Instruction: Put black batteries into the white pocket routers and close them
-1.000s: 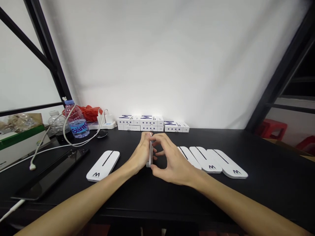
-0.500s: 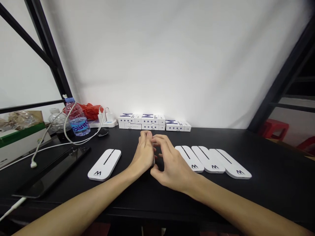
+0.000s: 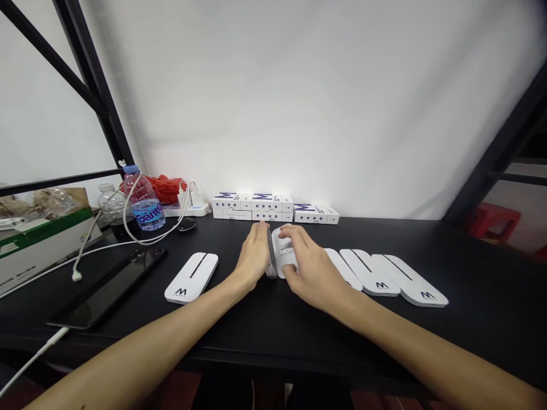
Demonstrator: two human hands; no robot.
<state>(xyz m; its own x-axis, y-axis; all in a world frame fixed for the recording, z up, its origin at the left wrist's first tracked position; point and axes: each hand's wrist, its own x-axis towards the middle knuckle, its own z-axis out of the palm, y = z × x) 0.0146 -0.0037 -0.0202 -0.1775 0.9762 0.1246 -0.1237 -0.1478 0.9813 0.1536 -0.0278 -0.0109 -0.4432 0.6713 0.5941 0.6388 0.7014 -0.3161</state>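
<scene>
The left hand [image 3: 255, 253] is holding the grey device body [image 3: 271, 259] upright near the middle of the black table [image 3: 265, 327]; its fingers are lying close together and nearly straight along the left side of the body. The right hand [image 3: 310, 265] is gripping the white cover [image 3: 284, 257] just to the right of the body, its thumb and fingers standing partly open and curving around the cover. The cover is leaning at an angle to the body, its marked inner face showing; whether the 2 parts are touching, I cannot tell.

1 lone white device [image 3: 192, 277] is lying flat to the left of the hands. 3 white devices [image 3: 370, 273] are lying in a row to the right, the leftmost partly hiding behind the right hand. At the far side, 5 small boxes [image 3: 273, 206] are sitting by the wall [image 3: 299, 102], 4 of them forming 2 stacks and 1 sitting to the right. On the left, a dark tablet [image 3: 109, 290] is lying near a white cable [image 3: 77, 276], with 2 bottles [image 3: 148, 213] standing farther back.
</scene>
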